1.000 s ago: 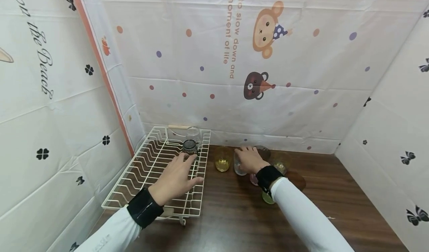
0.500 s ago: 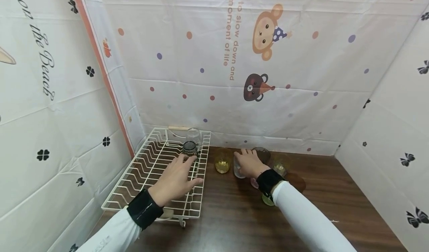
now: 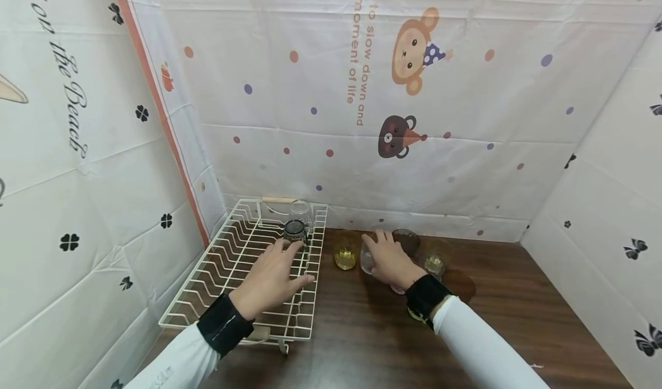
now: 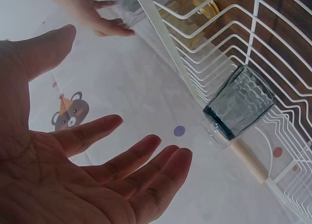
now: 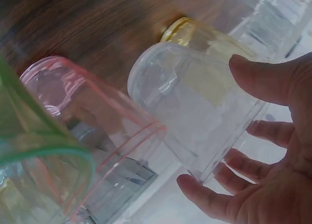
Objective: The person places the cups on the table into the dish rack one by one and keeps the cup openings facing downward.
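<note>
My left hand (image 3: 273,278) lies flat over the near half of the white wire rack (image 3: 207,288), fingers spread and relaxed, gripping nothing; the wrist view shows the palm wide, the wires beyond it. I judge it rests there to steady the rack, though I cannot tell whether the palm presses on the wires.

My right hand (image 3: 390,260) reaches over the cluster of cups on the table (image 3: 362,337), just to the right of the rack. Its fingers curl around a clear cup (image 5: 195,116): thumb on one side, the other fingers wrapping the far side near the rim. The cup is tilted, base toward the camera, so it looks lifted or tipped rather than standing flat, but I cannot say it is off the wood.

Beside the clear cup stands a yellow cup (image 3: 345,255), between my right hand and the rack edge. Close to the wrist camera sit a pink cup (image 5: 92,136) and a green cup (image 5: 34,185), their walls overlapping in that view, so the group is tightly packed. A brown cup (image 3: 406,241) and another yellowish cup (image 3: 436,260) stand behind and to the right of my hand.

In the far corner of the rack a dark grey glass (image 4: 240,103) sits mouth-down among the wires, and a clear glass (image 3: 300,210) stands just behind it, by the wooden handle (image 3: 276,200).
</note>
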Available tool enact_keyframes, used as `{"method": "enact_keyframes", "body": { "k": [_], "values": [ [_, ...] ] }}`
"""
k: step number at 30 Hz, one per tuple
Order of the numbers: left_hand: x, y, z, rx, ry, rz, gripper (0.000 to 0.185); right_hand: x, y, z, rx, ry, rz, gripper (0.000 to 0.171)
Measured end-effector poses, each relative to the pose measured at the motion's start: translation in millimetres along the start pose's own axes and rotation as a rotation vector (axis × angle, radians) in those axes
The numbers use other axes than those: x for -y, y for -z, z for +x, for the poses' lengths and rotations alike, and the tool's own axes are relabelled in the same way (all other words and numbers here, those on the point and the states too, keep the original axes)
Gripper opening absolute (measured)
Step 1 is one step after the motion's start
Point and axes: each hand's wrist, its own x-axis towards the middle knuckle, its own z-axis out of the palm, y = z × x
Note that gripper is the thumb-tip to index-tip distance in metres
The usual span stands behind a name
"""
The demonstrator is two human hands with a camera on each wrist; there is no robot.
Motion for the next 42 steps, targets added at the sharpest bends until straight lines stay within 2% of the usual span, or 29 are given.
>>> {"method": "enact_keyframes", "body": {
  "k": [10,17,24,28,32,36,39,42],
  "values": [
    [-1.4,3.4,1.1,0.000,0.002,0.001,0.080,6,10,-27,-0.153,0.001,0.184,0.076],
    [-3.6,7.7,3.3,0.010,0.013,0.010,0.080,4,6,-41,-0.270,-0.003,0.336,0.075],
    [-5.9,10.5,3.4,0.017,0.016,0.009,0.081,5,2,-48,-0.308,-0.002,0.695,0.069],
    [-6.5,13.2,2.1,-0.004,0.029,0.007,0.081,7,-2,-51,-0.339,-0.005,0.888,0.064],
    [-6.8,14.6,1.5,-0.028,0.033,0.005,0.079,9,-7,-55,-0.284,-0.026,1.167,0.060],
    [-7.2,13.8,1.9,-0.013,0.035,0.000,0.079,15,-9,-60,-0.218,-0.036,1.440,0.058],
    [-7.8,12.9,2.5,-0.004,0.035,0.001,0.080,18,-10,-63,-0.200,0.015,1.608,0.054],
    [-7.9,11.3,3.0,-0.011,0.023,0.003,0.080,18,-10,-67,-0.163,0.113,1.792,0.050]
  ]
}}
